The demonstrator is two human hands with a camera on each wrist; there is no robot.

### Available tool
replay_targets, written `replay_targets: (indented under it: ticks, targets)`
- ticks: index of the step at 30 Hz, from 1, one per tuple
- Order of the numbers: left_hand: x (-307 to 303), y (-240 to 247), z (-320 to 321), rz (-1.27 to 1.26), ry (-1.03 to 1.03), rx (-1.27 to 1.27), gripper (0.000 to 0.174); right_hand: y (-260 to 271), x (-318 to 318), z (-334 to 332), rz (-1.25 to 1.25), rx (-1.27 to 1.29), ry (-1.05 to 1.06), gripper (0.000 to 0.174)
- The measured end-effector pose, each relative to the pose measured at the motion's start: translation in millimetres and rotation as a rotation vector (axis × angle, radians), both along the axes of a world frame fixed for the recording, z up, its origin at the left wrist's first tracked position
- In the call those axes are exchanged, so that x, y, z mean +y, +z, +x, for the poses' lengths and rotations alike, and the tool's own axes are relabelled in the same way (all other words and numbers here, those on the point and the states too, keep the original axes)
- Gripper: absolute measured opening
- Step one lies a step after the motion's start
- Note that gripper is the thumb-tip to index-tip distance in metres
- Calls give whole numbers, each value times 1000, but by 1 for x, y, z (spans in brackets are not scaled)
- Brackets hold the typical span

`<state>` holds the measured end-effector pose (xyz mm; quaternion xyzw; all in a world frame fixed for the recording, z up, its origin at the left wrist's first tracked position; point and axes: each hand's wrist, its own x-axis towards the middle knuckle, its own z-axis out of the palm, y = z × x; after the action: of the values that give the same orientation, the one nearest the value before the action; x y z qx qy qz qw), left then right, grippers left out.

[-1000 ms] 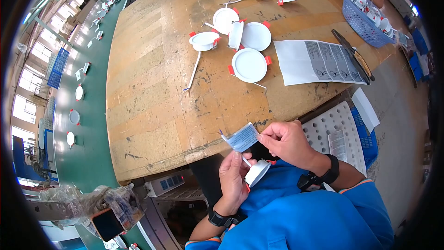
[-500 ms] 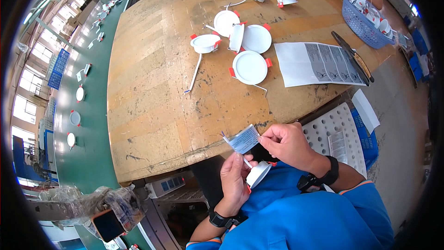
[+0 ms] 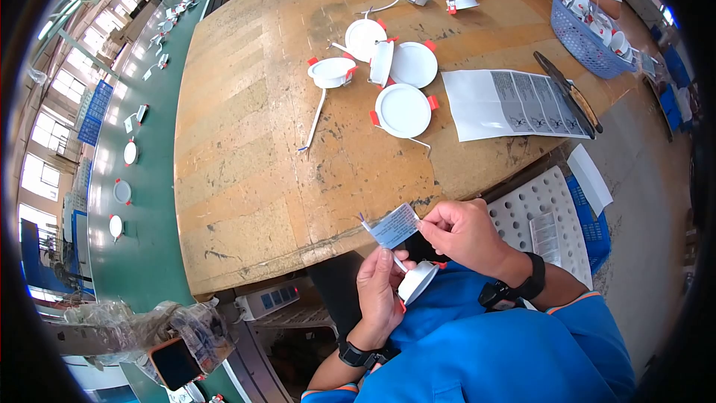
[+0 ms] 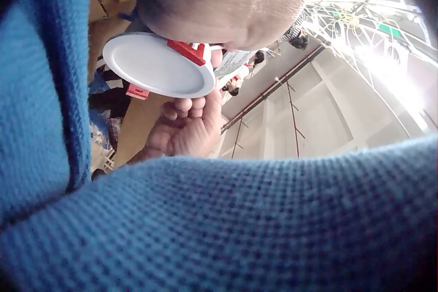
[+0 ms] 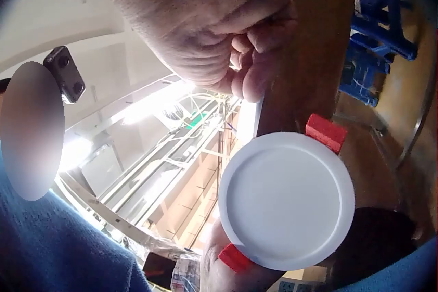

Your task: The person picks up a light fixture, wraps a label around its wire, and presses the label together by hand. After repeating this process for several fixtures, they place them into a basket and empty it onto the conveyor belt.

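In the head view, my left hand holds a small round white downlight with red clips, its thumb and fingers also at the white cable. A printed label stands out around the cable's upper end, slightly bowed. My right hand pinches the label's right edge between thumb and forefinger. The downlight's smooth white face fills much of the right wrist view, a red clip at its rim. From the left wrist, the same downlight shows below my left hand, my right hand beyond.
Several downlights lie mid-table, with more heaped at the far edge. Right of them are a printed sheet, scissors and a blue basket of lights. A green conveyor runs along the left. Other people sit across the table.
Both my hands keep almost the same pose, and the label bows a little more. Across the table, another person's hand has come in beside the far heap of downlights.
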<state>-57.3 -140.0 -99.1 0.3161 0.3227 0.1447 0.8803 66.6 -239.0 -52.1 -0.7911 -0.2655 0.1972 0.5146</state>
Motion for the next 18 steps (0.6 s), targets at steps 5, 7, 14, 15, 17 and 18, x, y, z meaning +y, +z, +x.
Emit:
replay_targets:
  ticks: [5, 7, 14, 15, 17, 18]
  targets:
    - [1, -5, -3, -27, -6, -53, 23, -3, 0, 0, 3, -24, -10, 14]
    - [0, -3, -4, -26, -18, -32, 23, -7, -2, 0, -4, -55, -10, 13]
    - [6, 4, -14, 89, -50, -129, 24, 9, -26, 11, -40, -118, -69, 13]
    - [5, 5, -14, 94, -51, -136, 24, 9, -26, 10, 61, -46, -74, 12]
    - [3, 9, -13, 95, -49, -122, 24, 17, -25, 12, 123, 40, -19, 14]
    - [1, 10, -12, 95, -49, -117, 24, 21, -25, 14, 154, 80, 9, 15]
